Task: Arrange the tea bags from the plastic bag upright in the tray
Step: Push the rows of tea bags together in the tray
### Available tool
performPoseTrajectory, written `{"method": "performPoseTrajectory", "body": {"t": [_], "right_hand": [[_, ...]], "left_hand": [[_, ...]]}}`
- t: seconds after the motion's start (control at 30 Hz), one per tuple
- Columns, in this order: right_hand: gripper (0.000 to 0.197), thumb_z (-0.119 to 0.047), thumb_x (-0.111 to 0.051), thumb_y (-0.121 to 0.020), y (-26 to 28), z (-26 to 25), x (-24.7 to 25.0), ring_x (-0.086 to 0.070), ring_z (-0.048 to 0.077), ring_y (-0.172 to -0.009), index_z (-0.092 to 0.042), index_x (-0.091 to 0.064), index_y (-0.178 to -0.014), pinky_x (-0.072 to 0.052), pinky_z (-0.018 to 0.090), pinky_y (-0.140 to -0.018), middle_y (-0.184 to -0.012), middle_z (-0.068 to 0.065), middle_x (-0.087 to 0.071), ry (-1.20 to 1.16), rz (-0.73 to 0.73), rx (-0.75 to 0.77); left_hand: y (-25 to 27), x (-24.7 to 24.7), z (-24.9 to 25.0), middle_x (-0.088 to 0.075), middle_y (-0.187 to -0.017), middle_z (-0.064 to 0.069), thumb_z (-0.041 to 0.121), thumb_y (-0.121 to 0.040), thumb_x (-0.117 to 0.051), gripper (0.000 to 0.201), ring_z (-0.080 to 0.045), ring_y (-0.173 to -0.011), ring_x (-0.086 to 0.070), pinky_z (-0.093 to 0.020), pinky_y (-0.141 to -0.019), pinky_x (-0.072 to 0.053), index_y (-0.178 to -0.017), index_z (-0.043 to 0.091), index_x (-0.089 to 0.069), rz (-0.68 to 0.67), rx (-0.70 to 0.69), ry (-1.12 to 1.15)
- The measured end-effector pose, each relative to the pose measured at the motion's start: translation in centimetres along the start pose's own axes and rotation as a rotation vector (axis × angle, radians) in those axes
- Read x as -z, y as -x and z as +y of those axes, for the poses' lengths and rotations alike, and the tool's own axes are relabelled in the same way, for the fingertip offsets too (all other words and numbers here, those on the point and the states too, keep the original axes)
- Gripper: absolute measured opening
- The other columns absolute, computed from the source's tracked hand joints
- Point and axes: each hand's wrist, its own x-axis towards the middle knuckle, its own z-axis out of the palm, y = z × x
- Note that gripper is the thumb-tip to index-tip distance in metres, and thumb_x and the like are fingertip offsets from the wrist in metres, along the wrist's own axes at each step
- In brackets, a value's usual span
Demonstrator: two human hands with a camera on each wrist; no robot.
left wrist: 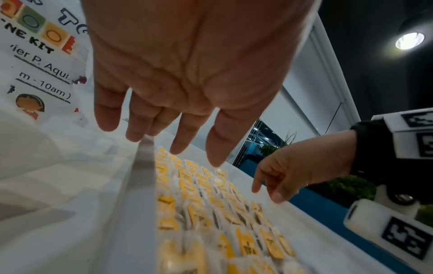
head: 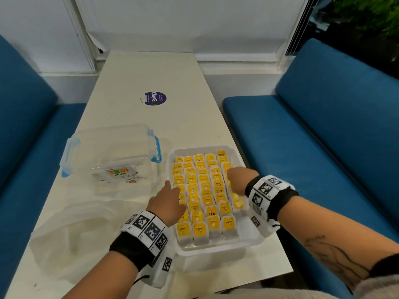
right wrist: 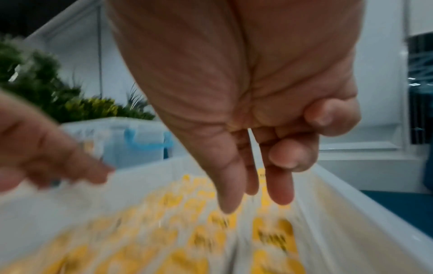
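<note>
White tray (head: pixel 248 244) near the right front edge of the surface (head: pixel 151 74), long axis running away from the body. Packed with tea bags (head: pixel 205 190) standing upright in rows along that axis, yellow tags up; five columns, no obvious gap. Left hand (head: pixel 167 205) over the tray's left side, fingers straight and spread, holding nothing, fingertips just above the left column near the rim. Right hand (head: pixel 240 180) over the right columns, farther up the tray; index and middle fingers extended downward toward the bags, ring and little fingers curled in, nothing gripped. Contact with the tags cannot be told: wrist views blurred. Plastic bag (head: pixel 71 231) lying slack on the surface left of the tray, apparently empty, closest to the left hand. Clear box (head: pixel 108 156) with blue clips beyond it. Probably a final straightening step: each hand flanking the rows, any push to run across the short axis, inward from both sides.
</note>
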Motion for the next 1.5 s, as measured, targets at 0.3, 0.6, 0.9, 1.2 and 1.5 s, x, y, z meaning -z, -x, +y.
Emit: {"method": "performPoseTrajectory", "body": {"t": [0.3,0.6,0.9,1.2,1.5], "right_hand": [[0.053,-0.03,-0.071,-0.081,1.6,-6.3,5.9,-0.05,0.015,-0.09,-0.019,-0.048,-0.127,-0.04,0.027,-0.075,-0.116,0.005,-0.056,-0.474,0.173,0.235],[0.101,-0.046,-0.079,-0.068,4.1,-22.6,1.2,-0.051,0.025,-0.117,-0.032,-0.017,-0.146,-0.051,0.032,-0.067,-0.143,0.002,-0.036,-0.504,-0.217,0.548],[0.048,-0.003,-0.04,-0.093,3.4,-26.6,-2.4,-0.053,0.028,-0.117,-0.017,-0.039,-0.139,-0.046,0.031,-0.093,-0.133,0.013,-0.052,-0.471,-0.016,0.585],[0.044,-0.024,-0.047,-0.093,9.2,-21.2,1.7,-0.054,0.01,-0.103,-0.021,-0.038,-0.136,-0.041,0.03,-0.091,-0.111,-0.005,-0.059,-0.861,0.468,0.837],[0.111,-0.03,-0.077,-0.072,12.8,-2.2,1.8,-0.042,0.014,-0.112,-0.045,0.009,-0.139,-0.039,0.033,-0.105,-0.124,-0.006,-0.02,-1.077,0.762,0.361]], "left_hand": [[5.4,5.4,-2.8,-0.025,-0.154,0.0,0.035,-0.09,-0.056,0.056,-0.015,-0.139,-0.029,-0.032,-0.112,-0.027,-0.141,0.025,-0.036,0.292,-0.119,0.264],[11.4,5.1,-16.2,-0.01,-0.157,-0.005,0.05,-0.08,-0.063,0.079,-0.03,-0.142,-0.018,-0.051,-0.113,-0.022,-0.146,0.03,-0.024,0.395,0.485,0.315],[12.3,1.0,-18.9,-0.025,-0.151,-0.005,0.066,-0.051,-0.071,0.123,-0.022,-0.136,-0.03,-0.036,-0.109,-0.03,-0.149,0.025,-0.01,0.356,0.352,0.862],[9.3,7.2,-9.9,-0.064,-0.099,0.001,0.026,-0.082,-0.069,0.046,-0.021,-0.095,-0.064,-0.042,-0.087,-0.052,-0.12,0.017,-0.043,0.723,-0.012,1.391],[7.6,7.3,8.1,-0.056,-0.088,-0.001,-0.012,-0.084,-0.052,0.034,-0.012,-0.076,-0.054,-0.024,-0.062,-0.049,-0.093,0.021,-0.048,0.197,-0.669,1.154]]}}
